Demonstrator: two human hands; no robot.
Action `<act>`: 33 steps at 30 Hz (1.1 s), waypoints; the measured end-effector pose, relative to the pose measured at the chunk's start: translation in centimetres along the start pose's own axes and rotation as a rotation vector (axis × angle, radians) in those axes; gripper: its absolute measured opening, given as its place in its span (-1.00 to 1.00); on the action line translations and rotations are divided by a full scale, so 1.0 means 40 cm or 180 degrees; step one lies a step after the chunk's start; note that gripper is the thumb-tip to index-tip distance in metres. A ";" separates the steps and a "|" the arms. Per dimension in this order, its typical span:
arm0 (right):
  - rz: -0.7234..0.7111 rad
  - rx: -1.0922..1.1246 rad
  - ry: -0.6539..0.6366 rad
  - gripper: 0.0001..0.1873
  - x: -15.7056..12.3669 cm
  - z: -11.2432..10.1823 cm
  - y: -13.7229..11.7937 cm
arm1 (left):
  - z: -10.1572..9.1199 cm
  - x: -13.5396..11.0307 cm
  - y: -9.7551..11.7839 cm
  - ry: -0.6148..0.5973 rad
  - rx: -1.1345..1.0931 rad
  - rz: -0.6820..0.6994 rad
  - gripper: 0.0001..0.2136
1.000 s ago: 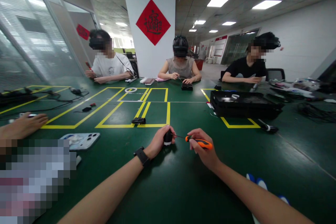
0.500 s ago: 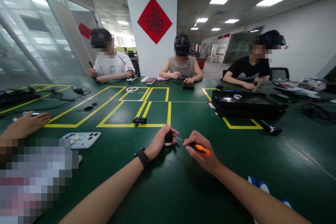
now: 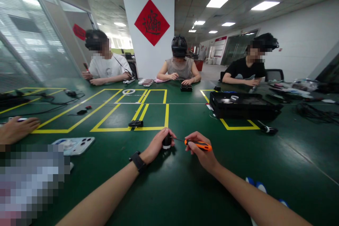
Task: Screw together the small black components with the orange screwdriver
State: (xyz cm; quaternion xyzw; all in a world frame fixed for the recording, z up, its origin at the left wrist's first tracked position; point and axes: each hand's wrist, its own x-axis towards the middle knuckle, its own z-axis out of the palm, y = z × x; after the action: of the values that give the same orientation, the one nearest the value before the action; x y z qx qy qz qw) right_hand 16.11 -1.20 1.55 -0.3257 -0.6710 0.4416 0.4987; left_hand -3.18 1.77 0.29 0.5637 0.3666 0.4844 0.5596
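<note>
Close to the middle of the green table, my left hand (image 3: 156, 144) is wrapped round a small black cylindrical part with a white base (image 3: 166, 142). The part stands upright just above or on the table; I cannot tell which. My right hand (image 3: 202, 153) grips a screwdriver (image 3: 200, 145) by its orange and black handle. Its thin shaft points left, and the tip reaches the side of the black part near my left fingertips. The exact contact at the tip is too small to make out. A black wristband (image 3: 137, 162) is on my left wrist.
Beyond my left hand lies a black tapered piece (image 3: 136, 124) on the yellow tape. A phone (image 3: 75, 145) rests to the left near another person's hand (image 3: 21, 127). At right are a black tray (image 3: 243, 111) and a black-and-white object (image 3: 268, 129). Three people sit opposite.
The whole view has shifted slightly, so things appear farther left. The screwdriver now lies more level, its tip still at the black part. Both hands keep their hold.
</note>
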 end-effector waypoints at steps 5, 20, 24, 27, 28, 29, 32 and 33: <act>-0.0165 -0.0124 0.0017 -0.89 0.000 -0.005 0.001 | -0.003 0.000 -0.005 -0.0016 -0.0044 0.0031 -0.64; -0.0519 -0.0585 -0.0149 -0.87 0.004 -0.011 -0.012 | -0.001 0.003 -0.004 0.0068 -0.0136 0.0023 -0.64; -0.0355 -0.0410 -0.0182 -0.81 0.006 -0.007 -0.016 | -0.005 0.005 -0.007 0.0100 -0.0105 0.0001 -0.63; -0.0128 -0.0135 -0.0061 -0.85 0.004 -0.004 -0.012 | -0.005 0.004 -0.009 0.0062 -0.0106 0.0019 -0.64; -0.0137 -0.0117 -0.0042 -0.88 0.004 -0.003 -0.011 | -0.005 0.004 -0.009 0.0063 -0.0112 0.0023 -0.64; -0.0172 -0.0129 -0.0034 -0.91 0.003 -0.004 -0.011 | -0.005 0.003 -0.008 0.0065 -0.0124 0.0020 -0.64; -0.0256 -0.0182 -0.0023 -0.93 0.001 -0.005 -0.012 | -0.003 0.002 -0.006 0.0076 -0.0190 0.0003 -0.64; -0.0264 -0.0191 -0.0018 -0.93 0.000 -0.006 -0.013 | -0.002 0.002 -0.005 0.0078 -0.0199 -0.0008 -0.64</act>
State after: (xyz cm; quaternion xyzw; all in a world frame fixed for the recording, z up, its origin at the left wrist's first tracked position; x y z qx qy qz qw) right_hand 16.32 -1.34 2.04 -0.3111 -0.6983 0.4012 0.5047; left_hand -3.22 1.89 0.10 0.5396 0.3588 0.5018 0.5730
